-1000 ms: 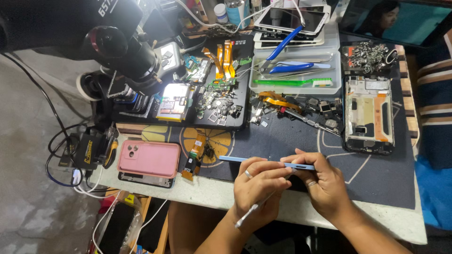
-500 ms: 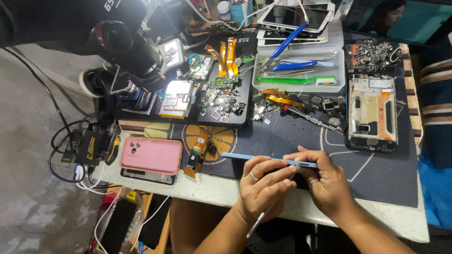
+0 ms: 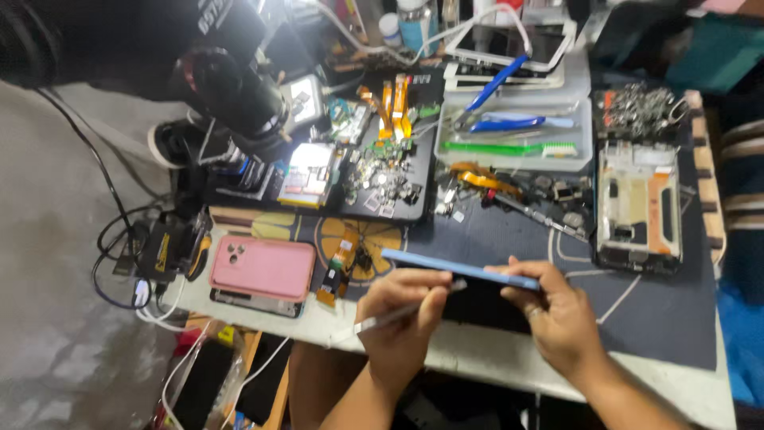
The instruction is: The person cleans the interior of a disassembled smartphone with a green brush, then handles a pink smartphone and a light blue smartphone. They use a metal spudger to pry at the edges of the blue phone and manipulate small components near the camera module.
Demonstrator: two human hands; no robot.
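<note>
Head view of a cluttered repair bench. The left hand (image 3: 402,318) is curled shut around a thin metal tool (image 3: 406,309), pinched between thumb and fingertips with its tip pointing toward the edge of a blue phone (image 3: 458,271); whether the tip actually touches the phone is hard to tell, as the frame is blurred. The right hand (image 3: 557,318) grips the phone's right end, fingers folded beneath it and thumb along its upper edge, holding it edge-on just above the dark work mat (image 3: 660,318) near the front of the table (image 3: 700,390). To the left of the hands lies a pink phone case (image 3: 263,267), with an orange flex cable (image 3: 334,271) between it and the left hand. Farther back, a black tray (image 3: 382,179) carries small metal parts and a lit circuit board (image 3: 309,171) under the microscope (image 3: 239,99). At right lies an opened phone frame (image 3: 639,205); behind it, a clear tray (image 3: 513,131) holds blue-handled pliers (image 3: 497,80) and a green brush (image 3: 509,148)
</note>
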